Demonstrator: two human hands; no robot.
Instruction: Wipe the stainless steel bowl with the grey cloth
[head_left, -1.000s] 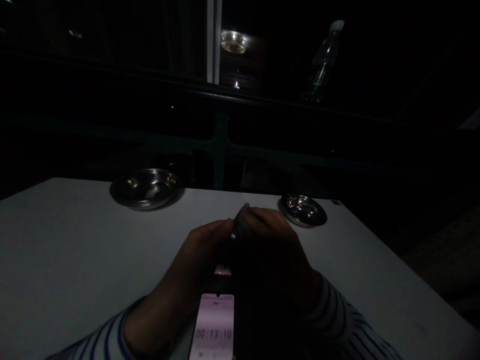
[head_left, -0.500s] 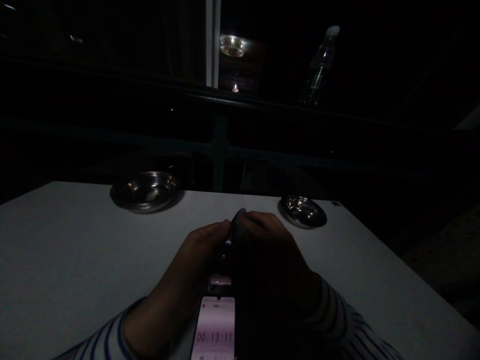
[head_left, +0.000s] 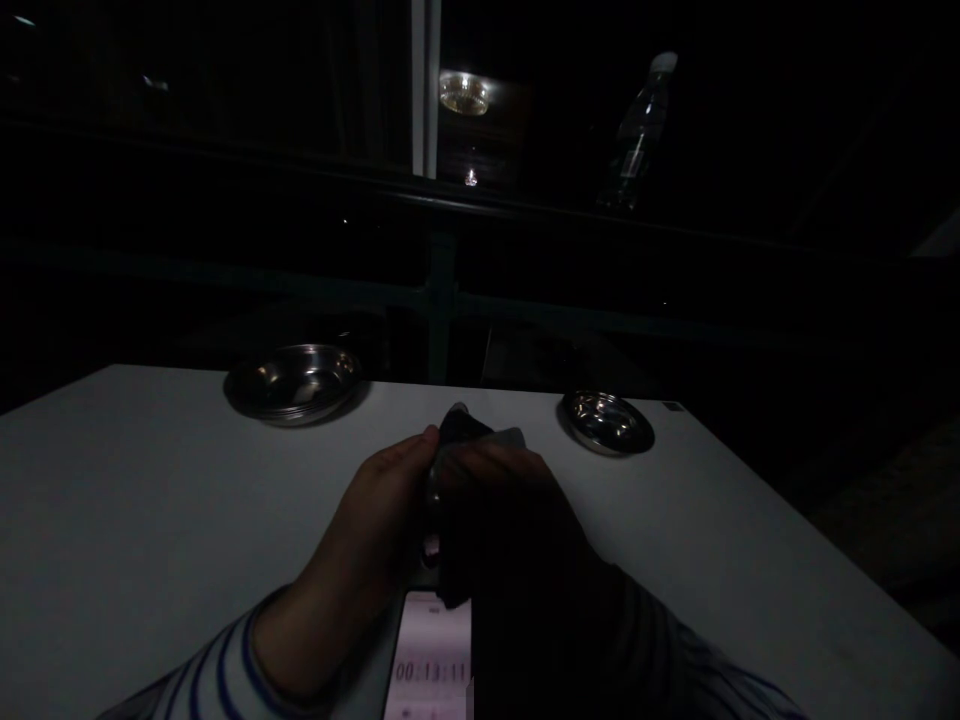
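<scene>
At 11 o'clock are stacked metal dishes point(head_left: 292, 388). The left hand point(head_left: 367, 530) holds a dark object point(head_left: 461, 428) at 12 o'clock; at 6 glows 1 phone point(head_left: 431, 650). The right hand point(head_left: 517, 520) covers this object; its grip I cannot tell. At 1 o'clock is 1 metal bowl point(head_left: 607, 424).
</scene>
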